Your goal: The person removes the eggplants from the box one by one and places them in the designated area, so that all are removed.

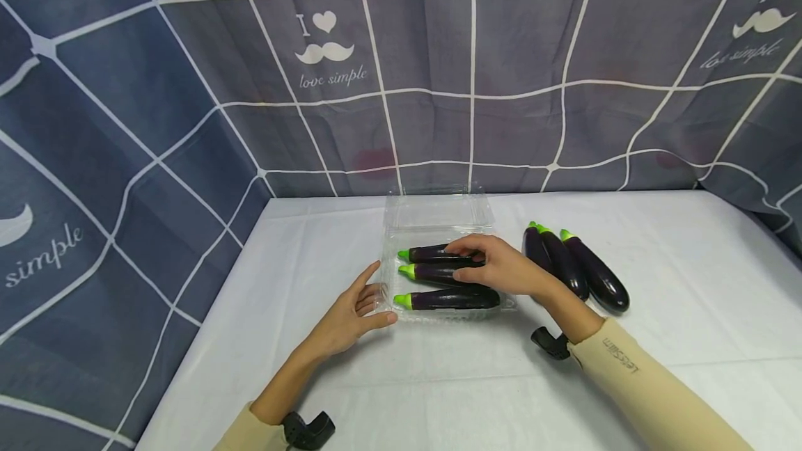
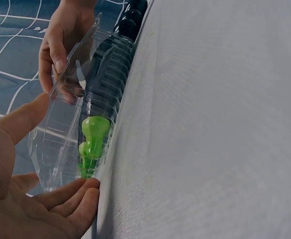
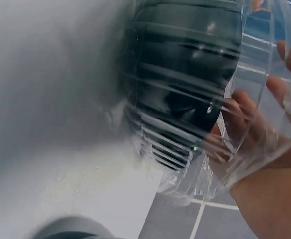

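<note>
A clear plastic clamshell box [image 1: 438, 218] lies with its lid folded back, holding three dark purple eggplants with green stem ends: a far eggplant [image 1: 432, 254], a middle eggplant [image 1: 432, 274] and a near eggplant [image 1: 451, 298]. My left hand [image 1: 351, 315] is at the box's left end, thumb and fingers spread; in the left wrist view, its fingertips touch the plastic beside a green stem [image 2: 95, 134]. Over the right part of the box my right hand [image 1: 501, 266] reaches down, fingers loosely bent on the far eggplant and thumb at the middle one.
Several more items surround the work: a group of loose eggplants [image 1: 592, 266] lies right of the box, beside my right forearm. White cloth covers the table [image 1: 438, 381]. A grey grid-patterned curtain [image 1: 426, 124] stands close behind the box.
</note>
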Demonstrator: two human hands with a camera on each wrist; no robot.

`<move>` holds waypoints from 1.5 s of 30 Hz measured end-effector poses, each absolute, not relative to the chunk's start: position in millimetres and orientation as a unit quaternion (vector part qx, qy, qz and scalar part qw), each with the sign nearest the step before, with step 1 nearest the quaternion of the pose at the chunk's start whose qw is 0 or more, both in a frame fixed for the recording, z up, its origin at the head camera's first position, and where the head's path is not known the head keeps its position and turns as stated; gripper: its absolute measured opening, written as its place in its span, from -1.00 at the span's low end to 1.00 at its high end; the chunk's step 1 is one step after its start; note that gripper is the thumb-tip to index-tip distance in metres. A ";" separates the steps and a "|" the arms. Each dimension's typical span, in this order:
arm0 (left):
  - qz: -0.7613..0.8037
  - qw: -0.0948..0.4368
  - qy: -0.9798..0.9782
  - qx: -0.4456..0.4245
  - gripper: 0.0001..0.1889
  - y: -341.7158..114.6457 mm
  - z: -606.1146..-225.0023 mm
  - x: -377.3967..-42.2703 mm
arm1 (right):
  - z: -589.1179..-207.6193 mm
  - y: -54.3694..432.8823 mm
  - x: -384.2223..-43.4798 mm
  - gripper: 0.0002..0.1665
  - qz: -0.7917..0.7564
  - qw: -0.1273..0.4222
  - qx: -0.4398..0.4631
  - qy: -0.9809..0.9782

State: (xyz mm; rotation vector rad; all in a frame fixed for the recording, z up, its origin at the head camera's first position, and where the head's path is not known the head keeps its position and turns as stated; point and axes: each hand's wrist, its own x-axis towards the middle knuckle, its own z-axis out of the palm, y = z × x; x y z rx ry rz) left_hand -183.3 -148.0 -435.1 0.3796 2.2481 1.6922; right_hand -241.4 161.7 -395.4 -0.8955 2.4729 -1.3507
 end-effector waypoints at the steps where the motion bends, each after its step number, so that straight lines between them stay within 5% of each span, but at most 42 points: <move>1: 0.589 0.151 0.783 0.132 0.03 -148.2 -435.1 -183.4 | -395.2 160.2 -241.9 -0.48 -0.453 0.095 -0.303 0.833; 13: 0.595 0.150 0.778 0.134 0.03 -148.4 -434.5 -184.2 | -397.0 150.2 -245.6 -0.49 -0.439 0.106 -0.315 0.835; 45: 0.592 0.151 0.780 0.137 0.03 -148.2 -434.3 -183.7 | -410.3 134.4 -236.9 -0.58 -0.347 0.022 -0.338 0.875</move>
